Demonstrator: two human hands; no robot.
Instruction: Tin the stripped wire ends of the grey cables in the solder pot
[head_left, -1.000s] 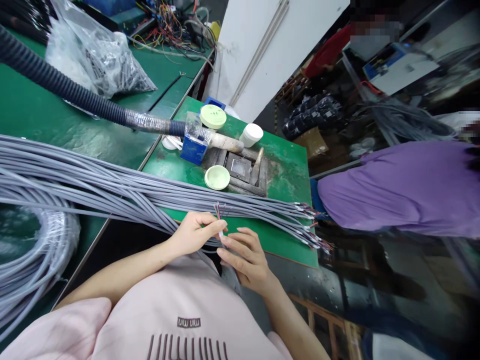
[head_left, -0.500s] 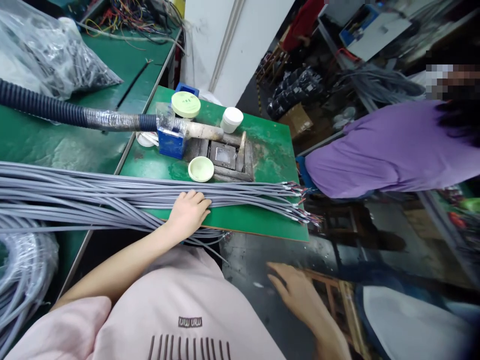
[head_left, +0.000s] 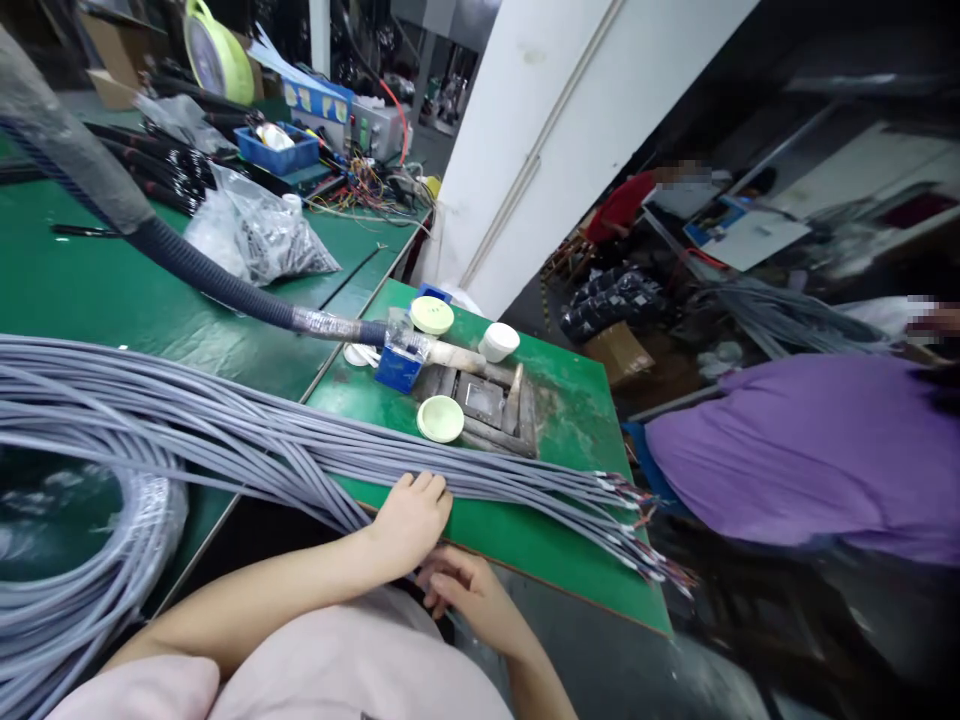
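A long bundle of grey cables runs across the bench, its stripped ends with coloured wires at the right. My left hand lies over the bundle near the bench's front edge, fingers curled round some of the cables. Just below that edge is my right hand, close beside the left wrist. Its fingers are bent and apart, and I see nothing between them; the fingertips are partly hidden. Behind the cables stand a pale green bowl and a solder pot set in a grimy frame.
A ribbed extraction hose reaches over the bench to a blue box. Nearby are a white tub and a pale green lid. A wrapped cable coil lies left. A person in purple sits at right.
My right hand has come in from the lower right to the bench edge beside my left hand. My left hand stays on the cables. The view has tilted up.
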